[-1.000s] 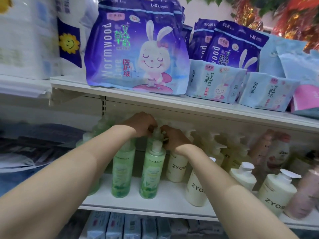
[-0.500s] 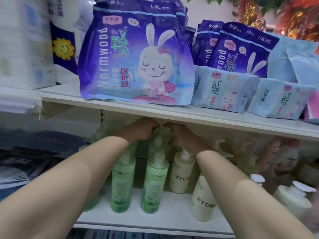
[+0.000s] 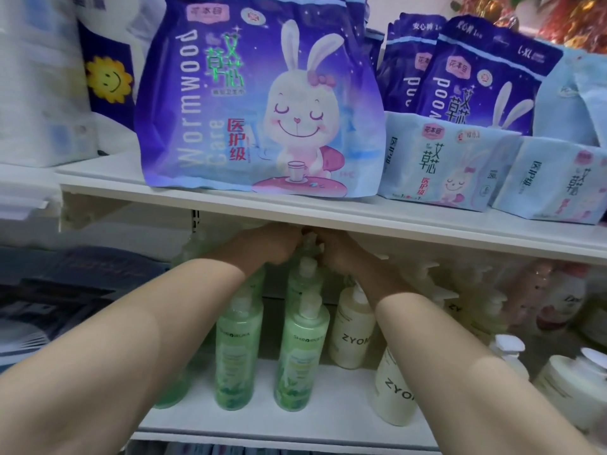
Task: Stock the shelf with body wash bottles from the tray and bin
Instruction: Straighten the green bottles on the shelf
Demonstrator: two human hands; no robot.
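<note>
Nearest, at 6 o'clock on the lower shelf (image 3: 328, 418), stand green bottles (image 3: 300, 353) marked SHIROIRUKA and cream bottles (image 3: 351, 333) reading ZYOM, with bare shelf before them. Deeper in, toward 12 o'clock, the left hand (image 3: 266, 244) and right hand (image 3: 338, 252) meet with curled fingers around the pump (image 3: 308, 246) of a rear green bottle, tight under the upper shelf edge (image 3: 328, 221); how firmly they grip I cannot tell. Farthest, above, sits a purple pack (image 3: 259, 103) reading Wormwood Care.

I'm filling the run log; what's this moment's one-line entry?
stage: placing | left hand, right hand: on rear green bottle pump | shelf: partly stocked
</note>
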